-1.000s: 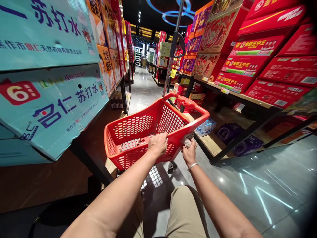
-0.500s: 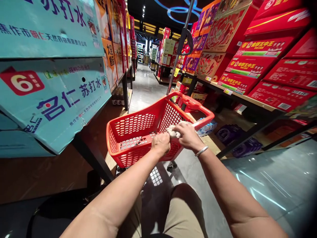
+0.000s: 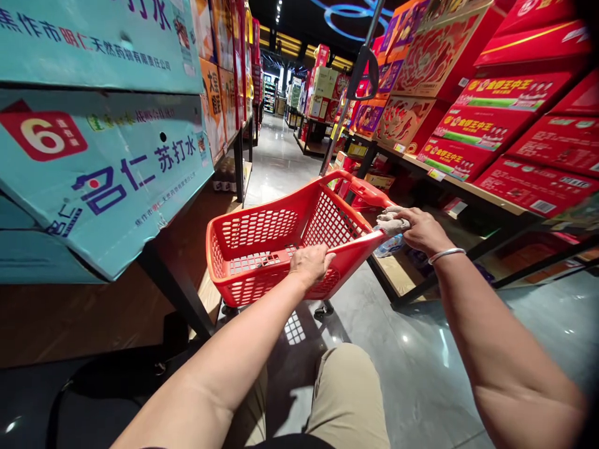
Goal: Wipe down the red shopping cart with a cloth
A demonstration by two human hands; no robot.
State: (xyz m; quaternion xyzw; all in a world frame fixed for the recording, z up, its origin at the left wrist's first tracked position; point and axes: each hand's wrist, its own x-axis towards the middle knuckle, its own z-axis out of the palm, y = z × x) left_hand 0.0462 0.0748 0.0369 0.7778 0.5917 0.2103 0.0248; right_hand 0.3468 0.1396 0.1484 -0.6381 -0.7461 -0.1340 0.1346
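Note:
A red plastic shopping cart (image 3: pixel 255 221) with latticed walls stands before me, its basket holding nothing that I can make out. My left hand (image 3: pixel 310 263) is closed over the near rim of the basket. At the handle's near corner, my right hand (image 3: pixel 423 231) is closed on a whitish cloth (image 3: pixel 392 223), pressed against the red plastic. A silvery bracelet (image 3: pixel 447 254) circles my right wrist. The fingertips of my right hand are partly hidden by the cloth.
Light-blue cartons (image 3: pixel 107 174) are stacked close on the left. Red boxes (image 3: pixel 468 137) fill the shelf on the right, with bottled packs underneath. A slanted metal pole with a black loop (image 3: pixel 362 72) rises behind the cart. A shiny-floored aisle (image 3: pixel 276 149) runs ahead.
My right hand has moved right with the cloth, along the rim to the handle's corner. My left hand stays on the near rim. The view has shifted slightly.

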